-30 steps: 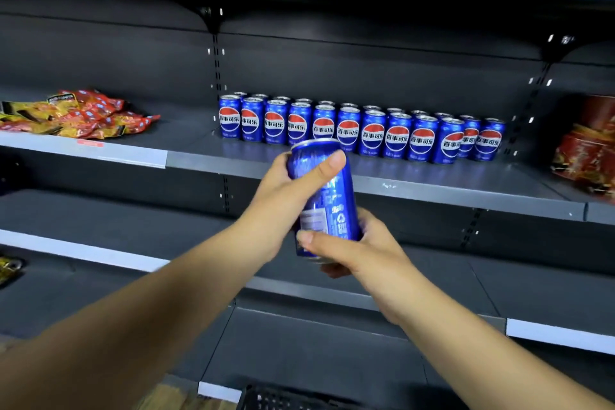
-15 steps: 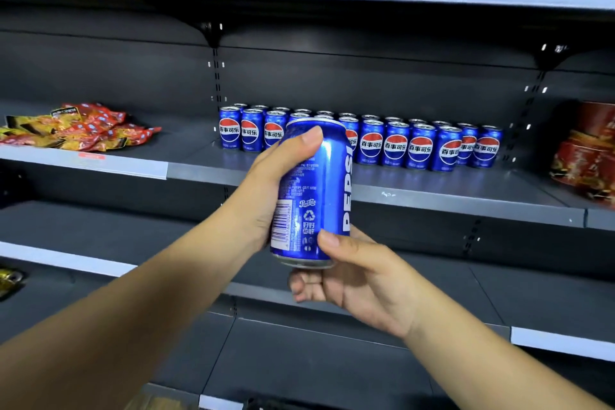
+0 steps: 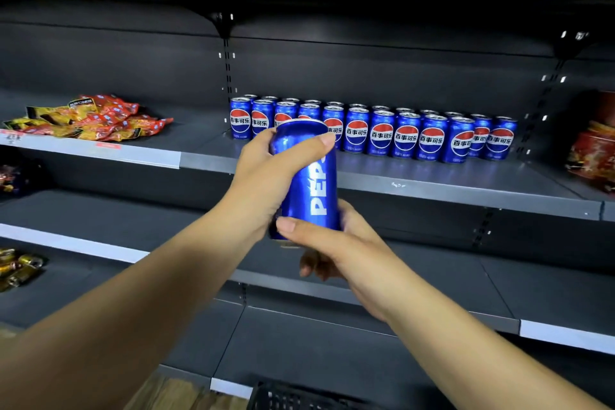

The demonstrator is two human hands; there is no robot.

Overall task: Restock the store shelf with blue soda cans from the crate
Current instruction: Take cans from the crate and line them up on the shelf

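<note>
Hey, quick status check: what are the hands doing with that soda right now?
Both hands on one blue can: left hand grips top, right hand holds base. Can off the shelf. Nothing blocking front of can row.

view: head camera, the only one you have | faces: forward and slightly down at the shelf (image 3: 432, 191) | range: close (arm's reach, wide-angle bend at edges)

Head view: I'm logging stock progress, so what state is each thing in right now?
Blue can: upright, off the shelf, held in both hands.
Left hand: grips the can's upper part.
Right hand: holds the can's base.
Shelved cans: upright, in rows, logos facing out.
Middle shelf: front strip bare.
Snack packets: lying in a loose heap.
Crate: only its rim shows.
</note>
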